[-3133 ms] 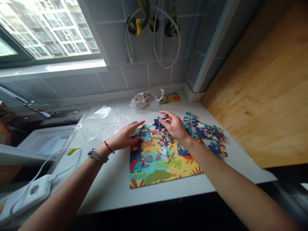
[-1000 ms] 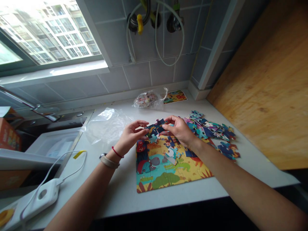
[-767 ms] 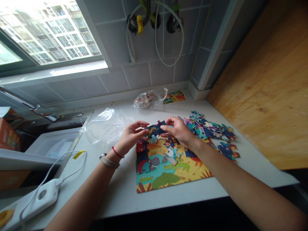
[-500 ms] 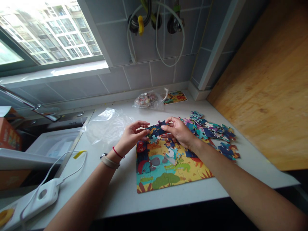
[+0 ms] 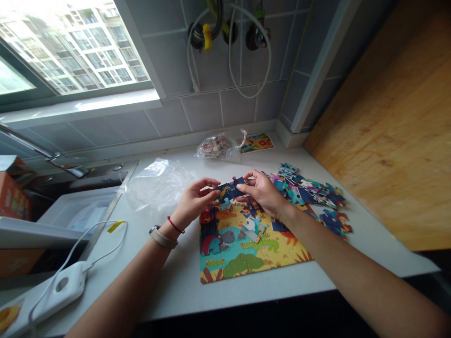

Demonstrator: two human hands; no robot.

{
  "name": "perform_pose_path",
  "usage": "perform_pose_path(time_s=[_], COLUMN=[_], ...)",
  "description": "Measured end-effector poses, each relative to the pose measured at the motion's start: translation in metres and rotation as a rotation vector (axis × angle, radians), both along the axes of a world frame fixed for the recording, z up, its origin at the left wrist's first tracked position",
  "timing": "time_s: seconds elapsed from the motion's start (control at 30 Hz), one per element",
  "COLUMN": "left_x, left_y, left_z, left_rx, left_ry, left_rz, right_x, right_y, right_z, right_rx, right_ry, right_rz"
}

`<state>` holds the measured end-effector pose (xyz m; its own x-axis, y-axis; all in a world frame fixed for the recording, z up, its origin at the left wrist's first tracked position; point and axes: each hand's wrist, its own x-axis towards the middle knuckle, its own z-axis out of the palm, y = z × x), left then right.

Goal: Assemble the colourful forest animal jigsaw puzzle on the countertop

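Note:
Two dark blue puzzle pieces [image 5: 230, 188], joined side by side, are held up between my hands above the top of a colourful animal puzzle [image 5: 246, 260]. My left hand [image 5: 198, 199] pinches their left end between thumb and fingers. At their right end, my right hand [image 5: 260, 191] grips with thumb and fingertips. Loose pieces lie on the puzzle's middle, including a white and teal one [image 5: 251, 225]. A heap of loose puzzle pieces [image 5: 313, 190] spreads over the counter to the right, partly hidden by my right hand and forearm.
A clear plastic bag [image 5: 157, 185] lies left of my hands. Behind are a filled plastic bag [image 5: 215, 145] and a picture card [image 5: 258, 142]. A white power strip [image 5: 66, 284] with cables sits at left, near the sink. A wooden panel [image 5: 391, 141] borders the right.
Both hands and the held pieces have shifted very slightly to the right. The grip is the same.

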<state>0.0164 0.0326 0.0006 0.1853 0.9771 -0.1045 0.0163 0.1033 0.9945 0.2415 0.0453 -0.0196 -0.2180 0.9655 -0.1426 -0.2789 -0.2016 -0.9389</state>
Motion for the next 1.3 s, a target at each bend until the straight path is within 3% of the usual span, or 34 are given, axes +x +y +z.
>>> perform_pose_path(time_s=[0.57, 1.3], left_x=[0.001, -0.011], left_y=[0.002, 0.011], left_z=[-0.006, -0.005], left_rx=[0.040, 0.083], left_ry=[0.012, -0.022], left_rz=[0.012, 0.066], right_x=[0.002, 0.009], right_y=[0.002, 0.004], right_z=[0.001, 0.005], right_rx=[0.112, 0.022], right_ry=[-0.153, -0.163], right_rz=[0.042, -0.011])
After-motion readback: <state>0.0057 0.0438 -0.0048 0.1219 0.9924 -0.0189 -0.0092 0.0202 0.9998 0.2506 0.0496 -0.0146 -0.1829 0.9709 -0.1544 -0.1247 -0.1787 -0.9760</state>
